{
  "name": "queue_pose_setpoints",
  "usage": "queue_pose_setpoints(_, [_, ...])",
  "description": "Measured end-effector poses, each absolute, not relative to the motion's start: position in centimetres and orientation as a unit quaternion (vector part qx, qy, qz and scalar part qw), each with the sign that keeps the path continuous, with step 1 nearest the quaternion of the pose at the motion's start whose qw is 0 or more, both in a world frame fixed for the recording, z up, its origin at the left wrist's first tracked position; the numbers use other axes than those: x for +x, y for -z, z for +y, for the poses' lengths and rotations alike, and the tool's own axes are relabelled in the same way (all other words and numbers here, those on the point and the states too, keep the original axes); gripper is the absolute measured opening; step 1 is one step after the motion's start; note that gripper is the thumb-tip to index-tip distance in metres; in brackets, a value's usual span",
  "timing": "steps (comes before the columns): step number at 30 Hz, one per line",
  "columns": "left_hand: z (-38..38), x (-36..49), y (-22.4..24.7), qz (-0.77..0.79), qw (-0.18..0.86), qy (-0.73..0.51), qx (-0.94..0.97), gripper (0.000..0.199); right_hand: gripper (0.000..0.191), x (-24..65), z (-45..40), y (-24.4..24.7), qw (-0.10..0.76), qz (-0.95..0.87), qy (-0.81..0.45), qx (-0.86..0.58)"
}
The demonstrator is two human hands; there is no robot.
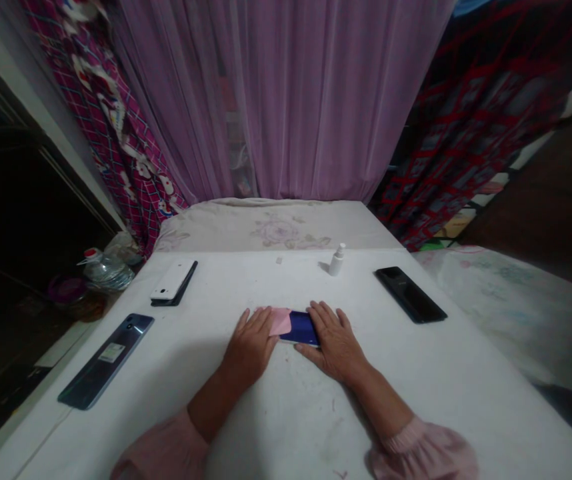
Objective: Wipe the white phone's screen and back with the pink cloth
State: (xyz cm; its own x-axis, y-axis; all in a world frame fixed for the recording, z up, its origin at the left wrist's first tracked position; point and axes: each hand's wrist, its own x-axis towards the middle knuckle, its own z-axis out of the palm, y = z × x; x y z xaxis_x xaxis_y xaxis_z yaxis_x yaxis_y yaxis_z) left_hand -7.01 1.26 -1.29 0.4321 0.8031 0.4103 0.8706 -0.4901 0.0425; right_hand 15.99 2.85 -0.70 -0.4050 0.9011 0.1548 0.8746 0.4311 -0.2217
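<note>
A blue phone (302,327) lies crosswise on the white table (296,413), in front of me. Over its left part is a pink cloth (280,321). My left hand (252,342) rests on the cloth and the phone's left end, its fingers wrapped round them and partly hidden. My right hand (335,341) holds the phone's right end, with the thumb along the near edge and the fingers over the far side.
A small white spray bottle (337,260) stands beyond my right hand. A black phone (410,295) lies to the right. On the left are a white phone (173,280) over a dark one and a grey phone (109,360). Purple curtains (296,100) hang behind.
</note>
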Motion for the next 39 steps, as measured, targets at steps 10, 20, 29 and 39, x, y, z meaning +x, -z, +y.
queue_pose_setpoints(10, [-1.2,-6.5,1.0,-0.510,0.085,0.172,-0.838,0.047,0.082,15.9,2.7,0.5,0.127,-0.835,-0.048,-0.533])
queue_pose_setpoints(20, [0.9,-6.3,1.4,-0.514,0.102,0.179,-0.833,0.047,0.081,15.6,2.7,0.4,0.128,-0.829,-0.051,-0.542])
queue_pose_setpoints(29, [1.6,-5.8,1.8,-0.501,0.093,0.224,-0.831,0.048,0.079,15.6,3.1,0.1,0.123,-0.821,-0.049,-0.556])
queue_pose_setpoints(39, [3.6,-5.2,0.9,-0.522,0.073,0.174,-0.832,0.048,0.079,15.8,6.0,0.8,0.125,-0.814,-0.043,-0.565])
